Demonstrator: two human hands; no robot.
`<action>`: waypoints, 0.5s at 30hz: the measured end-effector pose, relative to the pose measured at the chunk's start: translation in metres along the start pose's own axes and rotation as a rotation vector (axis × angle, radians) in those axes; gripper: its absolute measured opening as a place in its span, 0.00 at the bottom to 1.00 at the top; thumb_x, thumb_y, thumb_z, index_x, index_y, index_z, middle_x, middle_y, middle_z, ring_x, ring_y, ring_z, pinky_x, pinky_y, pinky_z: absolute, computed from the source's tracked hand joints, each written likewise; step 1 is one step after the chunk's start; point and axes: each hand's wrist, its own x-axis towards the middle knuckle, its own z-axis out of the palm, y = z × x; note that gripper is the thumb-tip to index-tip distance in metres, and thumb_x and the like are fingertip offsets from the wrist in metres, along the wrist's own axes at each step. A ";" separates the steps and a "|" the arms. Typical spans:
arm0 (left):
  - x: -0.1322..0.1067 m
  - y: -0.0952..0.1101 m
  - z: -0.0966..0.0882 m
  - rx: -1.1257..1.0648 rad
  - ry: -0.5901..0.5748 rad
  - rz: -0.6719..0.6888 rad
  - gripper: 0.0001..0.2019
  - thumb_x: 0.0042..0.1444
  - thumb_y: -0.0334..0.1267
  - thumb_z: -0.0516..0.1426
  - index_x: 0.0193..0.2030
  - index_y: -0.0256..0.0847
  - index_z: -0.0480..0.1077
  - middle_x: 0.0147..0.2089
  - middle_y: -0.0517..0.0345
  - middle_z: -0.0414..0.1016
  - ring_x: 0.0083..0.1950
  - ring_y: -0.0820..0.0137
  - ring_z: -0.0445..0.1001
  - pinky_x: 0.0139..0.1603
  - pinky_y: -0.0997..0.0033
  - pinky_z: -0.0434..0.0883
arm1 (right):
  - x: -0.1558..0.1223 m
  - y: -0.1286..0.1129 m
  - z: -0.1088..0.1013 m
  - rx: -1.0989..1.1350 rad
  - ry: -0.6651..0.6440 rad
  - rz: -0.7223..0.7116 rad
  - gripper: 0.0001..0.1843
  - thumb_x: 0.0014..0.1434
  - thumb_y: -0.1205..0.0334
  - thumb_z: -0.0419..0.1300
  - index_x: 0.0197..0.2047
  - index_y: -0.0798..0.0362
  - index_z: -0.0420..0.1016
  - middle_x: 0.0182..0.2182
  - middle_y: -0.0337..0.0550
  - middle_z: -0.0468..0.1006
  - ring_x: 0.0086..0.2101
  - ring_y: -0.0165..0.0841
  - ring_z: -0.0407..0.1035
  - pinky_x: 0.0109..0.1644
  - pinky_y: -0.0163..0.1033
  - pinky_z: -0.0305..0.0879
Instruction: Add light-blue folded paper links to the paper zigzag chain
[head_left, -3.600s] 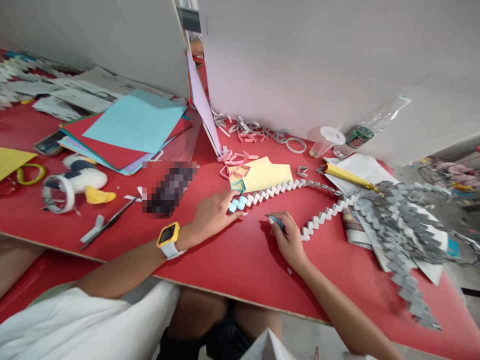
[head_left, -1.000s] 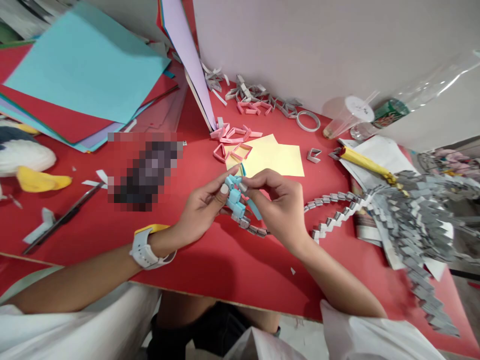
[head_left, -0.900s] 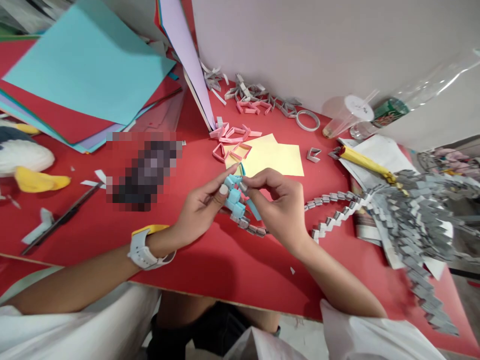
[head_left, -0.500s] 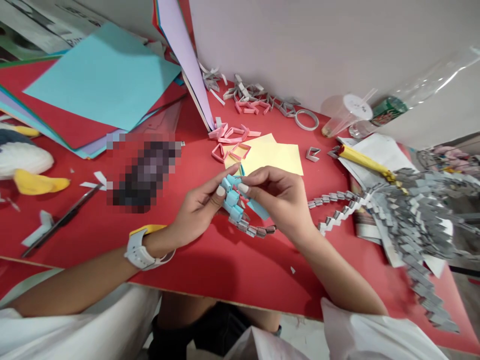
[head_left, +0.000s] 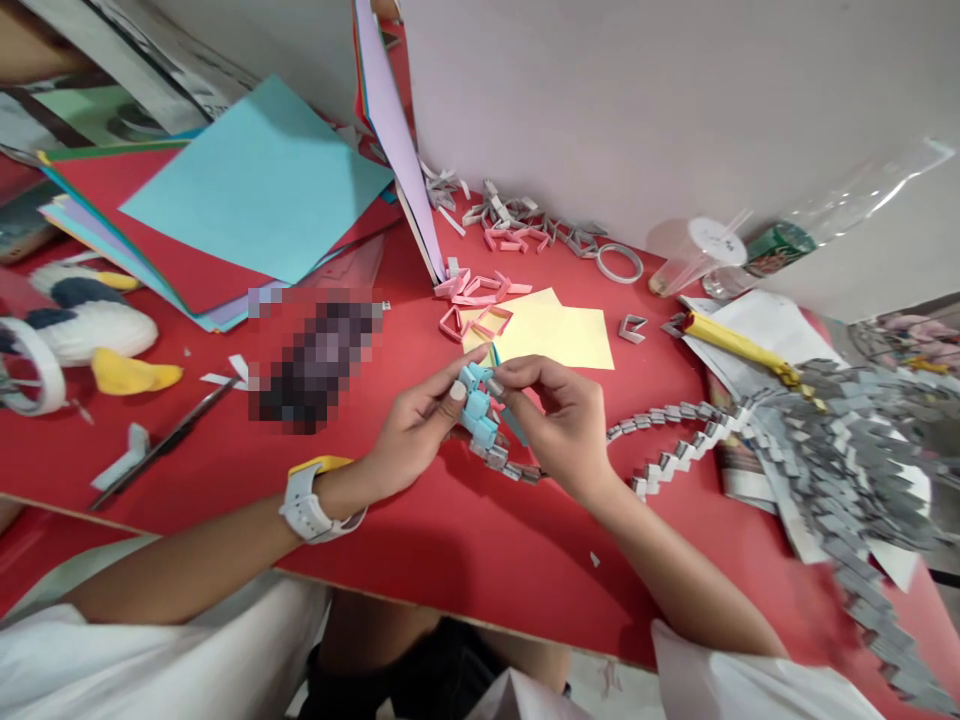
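My left hand [head_left: 416, 430] pinches the blue end of a folded paper chain [head_left: 480, 410] just above the red table [head_left: 465, 540]. Thumb and fingers of my right hand [head_left: 562, 420] are closed on a blue folded paper link [head_left: 512, 420] pressed against that same end. The chain turns grey [head_left: 675, 415] past my right hand and runs right along the table to a large pile of grey chain [head_left: 832, 450]. A white and yellow watch [head_left: 311, 495] sits on my left wrist.
Yellow paper [head_left: 555, 335] and pink folded links [head_left: 472, 300] lie beyond my hands. A stack of coloured sheets [head_left: 247, 210] lies at the back left. Scissors [head_left: 157, 450] and a plush toy [head_left: 97, 330] lie at left. A plastic cup [head_left: 694, 255] and tape ring [head_left: 619, 262] stand near the white wall.
Both hands lifted the chain's blue end off the table and came together over it. Since a second ago the hands have barely shifted; the view has drifted.
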 end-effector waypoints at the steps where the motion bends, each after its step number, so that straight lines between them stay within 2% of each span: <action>1: 0.000 0.001 0.000 0.009 -0.003 0.006 0.27 0.62 0.48 0.54 0.67 0.49 0.59 0.42 0.54 0.76 0.38 0.70 0.75 0.37 0.72 0.76 | 0.001 0.001 -0.001 -0.026 -0.009 -0.001 0.05 0.55 0.71 0.59 0.30 0.53 0.73 0.32 0.40 0.79 0.36 0.31 0.73 0.44 0.39 0.71; 4: 0.000 0.006 0.001 0.093 -0.030 0.056 0.26 0.64 0.48 0.52 0.67 0.47 0.59 0.35 0.57 0.75 0.34 0.72 0.73 0.37 0.72 0.74 | 0.004 0.003 -0.004 -0.055 -0.060 0.046 0.05 0.54 0.72 0.59 0.30 0.53 0.73 0.30 0.40 0.79 0.34 0.31 0.73 0.42 0.39 0.71; 6: 0.000 0.010 0.001 0.205 -0.040 0.102 0.25 0.64 0.48 0.51 0.66 0.46 0.61 0.34 0.58 0.74 0.33 0.73 0.72 0.41 0.72 0.74 | 0.006 0.004 -0.004 -0.029 -0.076 0.089 0.05 0.53 0.72 0.59 0.29 0.54 0.73 0.29 0.40 0.79 0.33 0.31 0.73 0.41 0.39 0.71; 8: 0.001 0.011 0.001 0.300 -0.040 0.131 0.23 0.65 0.48 0.50 0.65 0.46 0.62 0.38 0.57 0.75 0.37 0.73 0.73 0.46 0.71 0.72 | 0.006 0.004 -0.004 -0.008 -0.064 0.097 0.04 0.53 0.72 0.60 0.29 0.54 0.74 0.29 0.40 0.79 0.32 0.31 0.73 0.40 0.39 0.71; 10: 0.001 0.009 0.001 0.305 -0.026 0.137 0.25 0.65 0.48 0.50 0.67 0.48 0.58 0.44 0.55 0.75 0.40 0.72 0.73 0.50 0.69 0.71 | 0.006 0.004 -0.004 0.012 -0.053 0.083 0.04 0.53 0.71 0.61 0.31 0.54 0.75 0.30 0.40 0.79 0.33 0.31 0.74 0.41 0.39 0.71; 12: 0.001 0.006 0.001 0.266 -0.003 0.137 0.26 0.64 0.50 0.50 0.67 0.48 0.55 0.45 0.54 0.74 0.39 0.72 0.74 0.49 0.68 0.72 | 0.005 0.002 -0.003 0.050 -0.052 0.080 0.03 0.53 0.70 0.62 0.31 0.54 0.76 0.31 0.41 0.80 0.35 0.31 0.74 0.42 0.40 0.72; 15: 0.001 0.003 0.001 0.302 0.032 0.128 0.23 0.64 0.51 0.50 0.62 0.42 0.62 0.42 0.53 0.75 0.36 0.72 0.73 0.43 0.69 0.73 | 0.005 0.001 -0.001 0.122 -0.054 0.129 0.01 0.52 0.67 0.64 0.30 0.53 0.75 0.32 0.42 0.81 0.35 0.32 0.75 0.43 0.41 0.73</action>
